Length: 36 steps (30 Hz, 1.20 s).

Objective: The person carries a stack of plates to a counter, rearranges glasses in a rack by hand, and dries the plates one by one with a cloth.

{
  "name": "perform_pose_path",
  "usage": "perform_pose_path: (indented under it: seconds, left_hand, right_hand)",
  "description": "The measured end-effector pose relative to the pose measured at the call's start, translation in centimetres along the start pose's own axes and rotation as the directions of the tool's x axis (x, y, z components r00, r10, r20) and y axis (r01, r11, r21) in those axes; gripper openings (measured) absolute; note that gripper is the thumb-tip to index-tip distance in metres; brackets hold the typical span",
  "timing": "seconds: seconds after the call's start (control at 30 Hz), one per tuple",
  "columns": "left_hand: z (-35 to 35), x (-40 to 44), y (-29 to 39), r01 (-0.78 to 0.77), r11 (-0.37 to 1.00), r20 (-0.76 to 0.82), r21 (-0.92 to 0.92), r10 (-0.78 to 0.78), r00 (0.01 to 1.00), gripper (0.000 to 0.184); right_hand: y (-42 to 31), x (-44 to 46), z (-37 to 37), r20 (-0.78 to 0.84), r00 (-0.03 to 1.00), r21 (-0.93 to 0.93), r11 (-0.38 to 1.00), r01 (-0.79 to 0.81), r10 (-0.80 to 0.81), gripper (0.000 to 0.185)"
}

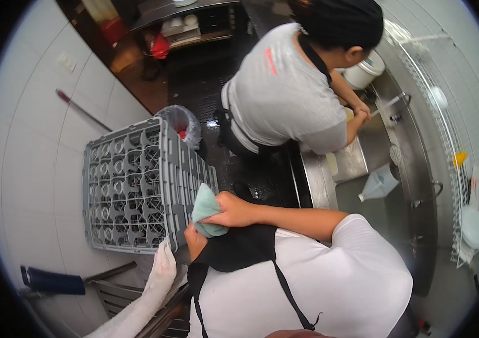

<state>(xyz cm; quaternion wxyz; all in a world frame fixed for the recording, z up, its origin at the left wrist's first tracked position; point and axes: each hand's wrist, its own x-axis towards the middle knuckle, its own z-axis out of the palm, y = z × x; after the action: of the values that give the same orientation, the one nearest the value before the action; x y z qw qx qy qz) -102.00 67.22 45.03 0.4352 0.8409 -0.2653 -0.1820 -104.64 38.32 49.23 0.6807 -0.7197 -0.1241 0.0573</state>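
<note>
A pale green cloth (205, 209) is bunched between my two hands, in front of my black apron (239, 248). My right hand (234, 209) grips it from the right side, thumb across the fabric. Below it, my left hand (195, 241) is closed at the cloth's lower left edge, partly covered by the cloth. Whether something lies inside the folds cannot be seen. Just left of my hands stands a tall stack of grey dish racks (166, 186), its top rack holding several glasses. A white towel (163, 265) hangs near the stack's lower corner.
A co-worker in a grey shirt (276, 90) stands ahead at the steel sink (355, 163), hands over the basin. A plastic jug (379, 183) sits in the nearer basin. A lined bin (183, 124) stands behind the racks. Wire shelving (445, 129) runs along the right wall.
</note>
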Motion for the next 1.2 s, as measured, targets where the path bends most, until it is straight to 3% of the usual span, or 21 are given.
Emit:
perform_pose_path:
  seconds: [0.27,0.37,0.47,0.5,0.6,0.63,0.73,0.77,0.87,1.0,1.03,1.13,1.17,1.2]
  left_hand:
    - [7.0,3.1,0.1,-0.045,0.857,-0.431,-0.513,-0.212,0.877,0.020]
    - [6.2,1.9,-0.2,-0.008,0.858,-0.366,-0.513,-0.210,0.906,0.031]
    - [6.1,2.4,0.8,-0.296,0.750,-0.406,-0.592,0.040,0.913,0.052]
    - [5.7,2.5,2.4,-0.232,0.755,-0.371,-0.614,-0.017,0.928,0.075]
    - [7.9,3.0,-1.7,-0.259,0.750,-0.390,-0.609,0.001,0.921,0.080]
    - [7.7,2.6,-2.6,-0.220,0.744,-0.307,-0.631,0.020,0.951,0.075]
    - [6.1,1.5,-2.9,-0.025,0.743,-0.029,-0.668,0.008,1.000,0.060]
    - [5.3,1.5,1.2,-0.044,0.686,-0.110,-0.726,-0.053,0.992,0.051]
    - [5.8,1.3,1.3,0.047,0.606,-0.111,-0.794,-0.221,0.969,0.049]
    - [5.4,1.9,2.0,-0.038,0.414,-0.118,-0.910,-0.169,0.979,0.053]
    - [5.2,1.9,2.5,-0.063,0.378,-0.125,-0.924,-0.142,0.982,0.055]
    - [5.3,1.8,1.0,-0.127,0.381,-0.175,-0.916,-0.093,0.980,0.063]
    - [4.9,1.8,0.9,-0.133,0.413,-0.183,-0.901,-0.083,0.980,0.063]
    - [4.7,1.7,1.0,-0.139,0.446,-0.193,-0.884,-0.076,0.978,0.063]
  right_hand:
    - [-0.6,1.5,1.4,0.017,0.994,-0.107,0.989,0.105,-0.104,0.020]
    - [-1.4,2.0,1.5,0.060,0.983,-0.309,0.934,0.181,-0.171,0.021]
    - [-1.9,2.6,1.3,0.158,0.974,-0.367,0.906,0.212,-0.164,0.024]
    - [-2.2,2.9,1.3,0.191,0.968,-0.369,0.903,0.222,-0.160,0.024]
    - [-4.6,3.6,0.1,0.364,0.924,-0.259,0.966,-0.021,0.118,0.025]
    - [-3.7,3.9,0.0,0.381,0.924,-0.167,0.986,0.023,0.043,0.026]
    - [-3.8,5.1,-1.0,0.438,0.896,-0.072,0.996,-0.042,0.070,0.026]
    - [-3.9,5.6,-1.3,0.444,0.883,-0.076,0.988,-0.131,0.151,0.027]
    - [-1.3,6.7,-1.2,0.397,0.886,0.029,0.961,-0.274,0.240,0.027]
    - [3.4,7.1,-1.0,0.193,0.958,-0.320,0.937,-0.141,0.210,0.039]
    - [4.2,6.5,-0.9,0.127,0.959,-0.322,0.925,-0.204,0.255,0.045]
    - [7.4,4.8,-1.1,-0.098,0.989,-0.243,0.961,-0.134,0.113,0.044]
    - [7.4,4.5,-1.3,-0.138,0.984,-0.063,0.991,-0.119,0.110,0.039]
    - [7.5,4.0,-1.7,-0.141,0.976,-0.016,0.985,-0.173,0.169,0.039]
